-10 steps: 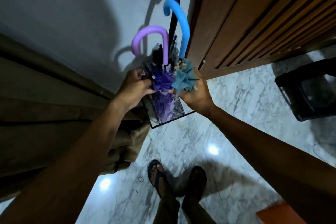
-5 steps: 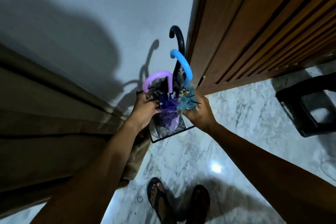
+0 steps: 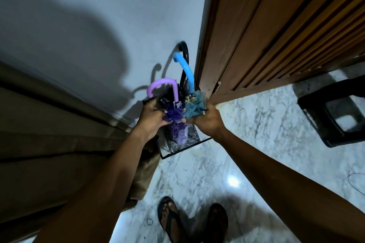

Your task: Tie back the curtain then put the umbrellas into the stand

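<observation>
A black wire umbrella stand (image 3: 182, 149) sits on the floor against the wall by the door frame. Inside it stand a purple umbrella (image 3: 173, 118) with a lilac hook handle, a teal umbrella (image 3: 194, 104) with a bright blue handle, and a black-handled umbrella (image 3: 184, 49) behind them. My left hand (image 3: 153, 119) grips the purple umbrella's folded canopy. On the other side, my right hand (image 3: 207, 120) grips the teal umbrella's canopy. The brown curtain (image 3: 49, 140) hangs at the left.
A wooden slatted door (image 3: 276, 31) rises at the right. A black plastic stool (image 3: 335, 112) stands on the marble floor at the far right. My sandalled feet (image 3: 191, 221) are below, with a small hair band (image 3: 149, 221) beside them.
The umbrellas have sunk deeper into the stand, their handles dropping lower against the wall. Both hands have followed them down, still gripping the canopies.
</observation>
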Motion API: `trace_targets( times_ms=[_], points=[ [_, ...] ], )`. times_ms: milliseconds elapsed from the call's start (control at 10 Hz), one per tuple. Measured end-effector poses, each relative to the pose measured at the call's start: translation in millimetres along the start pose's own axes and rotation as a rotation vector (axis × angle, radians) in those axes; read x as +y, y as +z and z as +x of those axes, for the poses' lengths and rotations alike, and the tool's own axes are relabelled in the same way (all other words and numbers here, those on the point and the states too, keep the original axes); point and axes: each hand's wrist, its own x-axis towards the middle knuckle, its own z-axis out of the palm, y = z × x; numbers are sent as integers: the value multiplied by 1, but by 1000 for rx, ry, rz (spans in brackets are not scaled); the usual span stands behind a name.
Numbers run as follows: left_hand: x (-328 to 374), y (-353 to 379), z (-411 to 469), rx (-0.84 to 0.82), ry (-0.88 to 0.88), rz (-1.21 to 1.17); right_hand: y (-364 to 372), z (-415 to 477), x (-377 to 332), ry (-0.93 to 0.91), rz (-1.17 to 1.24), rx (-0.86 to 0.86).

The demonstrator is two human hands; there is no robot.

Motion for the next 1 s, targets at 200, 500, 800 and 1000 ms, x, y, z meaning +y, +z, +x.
trace_targets(
  times_ms=[200, 500, 800, 1000],
  points=[
    [11, -2, -20, -67, -59, -176, -1, -28, -11, -26, 71, 311],
    [9, 10, -50, -4, -58, -58, 1, -45, -17, 26, -417, 432],
    [17, 6, -72, 95, 11, 79, -8, -64, -30, 20, -382, 320],
    [57, -3, -129, 47, 34, 275, -32, -107, -89, -13, -347, 301]
  ],
)
